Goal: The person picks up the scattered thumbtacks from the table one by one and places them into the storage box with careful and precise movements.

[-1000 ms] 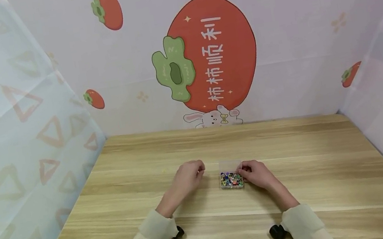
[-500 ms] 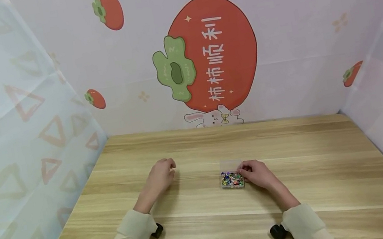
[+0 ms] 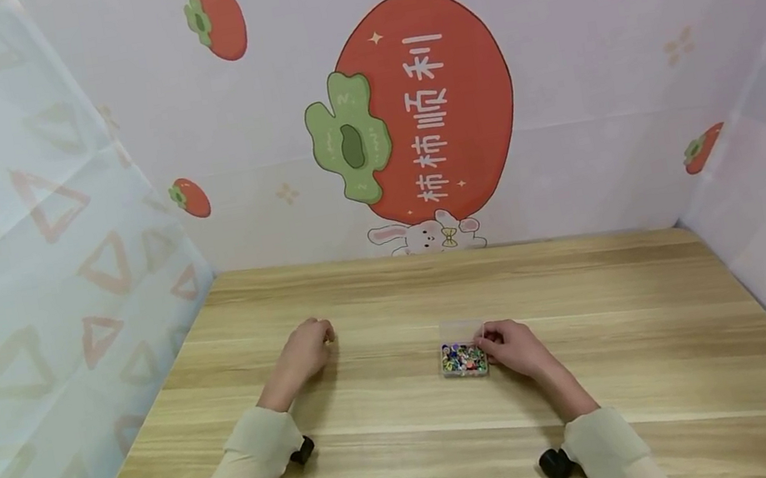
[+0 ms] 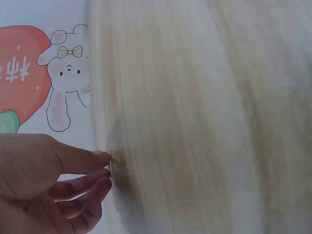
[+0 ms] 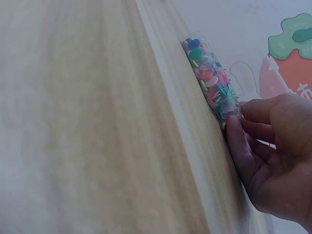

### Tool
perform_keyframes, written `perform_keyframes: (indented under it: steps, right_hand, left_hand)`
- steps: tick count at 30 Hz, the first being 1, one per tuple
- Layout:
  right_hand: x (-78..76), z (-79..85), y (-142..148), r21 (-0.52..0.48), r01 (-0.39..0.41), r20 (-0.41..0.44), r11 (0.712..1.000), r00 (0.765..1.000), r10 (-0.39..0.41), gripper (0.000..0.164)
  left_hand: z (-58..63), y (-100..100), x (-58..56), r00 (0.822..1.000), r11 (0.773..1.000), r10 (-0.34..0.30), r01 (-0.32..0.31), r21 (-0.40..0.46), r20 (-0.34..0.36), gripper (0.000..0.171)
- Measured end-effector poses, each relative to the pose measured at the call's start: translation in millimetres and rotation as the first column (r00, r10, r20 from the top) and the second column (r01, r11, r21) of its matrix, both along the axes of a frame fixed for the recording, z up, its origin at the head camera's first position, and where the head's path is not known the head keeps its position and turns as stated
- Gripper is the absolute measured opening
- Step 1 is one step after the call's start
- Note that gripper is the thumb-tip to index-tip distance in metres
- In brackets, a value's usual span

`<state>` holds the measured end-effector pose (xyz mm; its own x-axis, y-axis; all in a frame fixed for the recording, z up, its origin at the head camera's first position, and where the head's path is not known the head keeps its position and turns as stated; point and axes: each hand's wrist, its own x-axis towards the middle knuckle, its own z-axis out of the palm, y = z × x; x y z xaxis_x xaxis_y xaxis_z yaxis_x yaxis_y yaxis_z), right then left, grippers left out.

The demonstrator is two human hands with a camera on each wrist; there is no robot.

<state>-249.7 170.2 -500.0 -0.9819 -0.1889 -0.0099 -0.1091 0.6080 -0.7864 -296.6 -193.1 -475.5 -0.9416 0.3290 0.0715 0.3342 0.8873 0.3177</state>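
A small clear plastic box (image 3: 463, 362) of colourful thumbtacks stands on the table with its transparent lid (image 3: 461, 331) raised. My right hand (image 3: 513, 347) holds the box's right side between thumb and fingers. In the right wrist view, tacks (image 5: 207, 73) in several colours show through the box wall. Off to the left, my left hand (image 3: 301, 352) is low over the tabletop. In the left wrist view its thumb (image 4: 97, 158) and fingers pinch a tiny thumbtack (image 4: 109, 166), mostly hidden by the fingertips.
The wood-grain table (image 3: 421, 469) ends at a patterned back wall (image 3: 553, 75) with persimmon drawings. Printed side panels (image 3: 56, 285) stand at left and right. Black wrist cameras (image 3: 556, 464) hang at both cuffs.
My left hand has moved left, away from the box, to where a small yellowish thumbtack lay, and now its fingertips close there. The right hand and the box have stayed put.
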Motion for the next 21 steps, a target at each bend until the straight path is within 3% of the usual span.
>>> perform_keyframes:
  steps: [15, 21]
  right_hand:
    - [0.0, 0.5, -0.9, -0.001, 0.001, 0.000, 1.000, 1.000, -0.001, 0.011]
    - [1.0, 1.7, -0.4, 0.004, -0.005, -0.005, 1.000, 1.000, 0.005, 0.011]
  left_hand:
    - [-2.9, -3.4, -6.8, 0.995, 0.995, 0.104, -0.104, 0.005, 0.010, 0.023]
    - [-2.3, -2.4, -1.7, 0.995, 0.995, 0.096, -0.096, -0.021, 0.009, 0.016]
